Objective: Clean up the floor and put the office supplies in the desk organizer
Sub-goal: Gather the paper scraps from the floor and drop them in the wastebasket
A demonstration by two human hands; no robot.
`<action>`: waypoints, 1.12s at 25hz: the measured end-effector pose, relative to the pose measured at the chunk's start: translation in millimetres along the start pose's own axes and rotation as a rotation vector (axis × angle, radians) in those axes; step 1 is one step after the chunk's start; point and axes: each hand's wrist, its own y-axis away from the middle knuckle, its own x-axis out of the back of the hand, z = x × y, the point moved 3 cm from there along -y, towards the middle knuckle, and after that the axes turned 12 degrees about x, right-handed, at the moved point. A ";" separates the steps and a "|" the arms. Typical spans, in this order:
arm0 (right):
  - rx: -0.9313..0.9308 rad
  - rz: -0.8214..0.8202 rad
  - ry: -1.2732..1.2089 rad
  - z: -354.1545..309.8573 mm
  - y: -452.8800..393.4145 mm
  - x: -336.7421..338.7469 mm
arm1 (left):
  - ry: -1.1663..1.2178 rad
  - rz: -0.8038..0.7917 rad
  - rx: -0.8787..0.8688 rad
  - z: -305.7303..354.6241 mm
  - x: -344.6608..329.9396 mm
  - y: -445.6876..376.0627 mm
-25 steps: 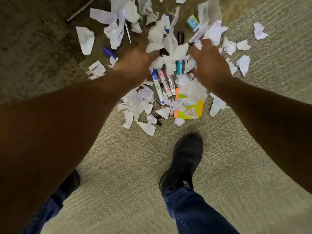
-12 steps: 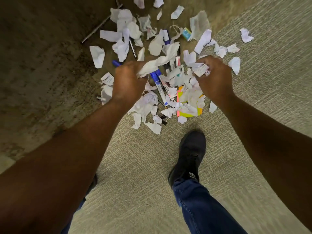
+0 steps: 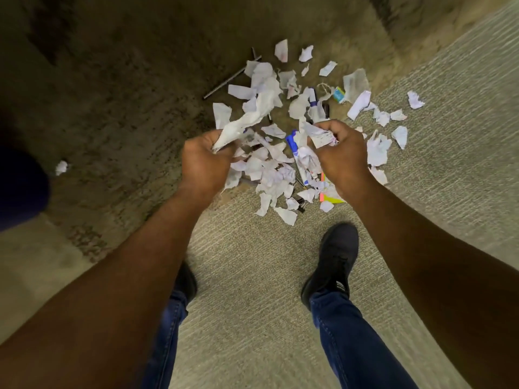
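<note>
A: Above the pile on the floor point(image 3: 252, 276), what step is this?

B: Clearing the scraps, I'd say. The left hand point(image 3: 203, 161) has its grip clenched round a long crumpled strip of paper point(image 3: 247, 119) that trails up and away from the fist. The right hand point(image 3: 341, 153) grips a wad of torn scraps point(image 3: 320, 136) with writing on them. Both fists are full and held over the heap, not resting on it.

A: And around them?

B: Directly below and between the hands lies the bulk of the torn paper point(image 3: 269, 169), and poking out of it a marker point(image 3: 299, 161) with a blue cap. Under the right wrist sits a pad of sticky notes point(image 3: 330, 196), orange and yellow at its edges, with a black binder clip point(image 3: 300, 204) just beside it. Farther out there are loose scraps point(image 3: 379, 150) on the right, a small blue and yellow box point(image 3: 339, 94) near the top of the pile, and a thin dark rod point(image 3: 230, 80) at the far left of the pile.

A: Next move?

B: The handfuls need a bin, and none shows here; neither does the desk organizer. Most of the floor is still littered, so the job looks early. The marker, notes and clip must be kept apart from the rubbish.
</note>
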 end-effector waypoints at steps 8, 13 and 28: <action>0.110 -0.121 -0.036 -120.8 49.3 -80.8 | 0.023 0.168 0.009 9.4 145.4 38.9; 0.267 -0.301 0.005 -207.0 79.3 -162.2 | 0.094 0.327 0.021 9.6 242.0 55.0; 0.589 -0.636 -0.159 -393.8 194.8 -391.4 | 0.368 0.958 0.117 -73.5 484.0 97.7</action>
